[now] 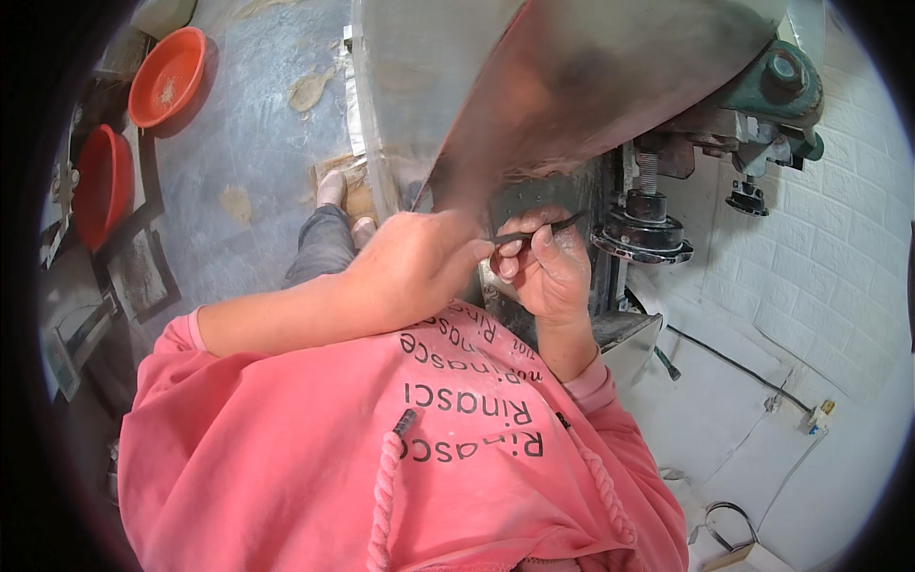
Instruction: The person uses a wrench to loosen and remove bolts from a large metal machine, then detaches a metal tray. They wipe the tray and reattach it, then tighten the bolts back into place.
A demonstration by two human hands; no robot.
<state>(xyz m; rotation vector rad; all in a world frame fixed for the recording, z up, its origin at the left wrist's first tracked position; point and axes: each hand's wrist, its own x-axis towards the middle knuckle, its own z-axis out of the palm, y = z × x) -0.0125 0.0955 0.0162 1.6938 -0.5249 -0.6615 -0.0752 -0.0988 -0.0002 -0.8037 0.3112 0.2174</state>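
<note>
A thin dark stick (513, 237) spans the gap between my two hands, just below a large brownish, smeared sheet or disc of the machine (562, 105). My left hand (410, 262) is closed around its left end, the knuckles partly blurred against the machine's lower edge. With bent fingers, my right hand (548, 272) pinches the stick near its other end, whose tip sticks out past the thumb. Pale residue covers the right fingers. What the stick's left end touches is hidden behind my left hand.
At right, a green metal bracket (783, 76) carries a threaded rod and a black round knob (643, 229) close to my right hand. Red-orange basins (170, 78) stand at the far left. A cable (734, 364) runs along the right wall. My leg (324, 243) shows below the machine's side panel.
</note>
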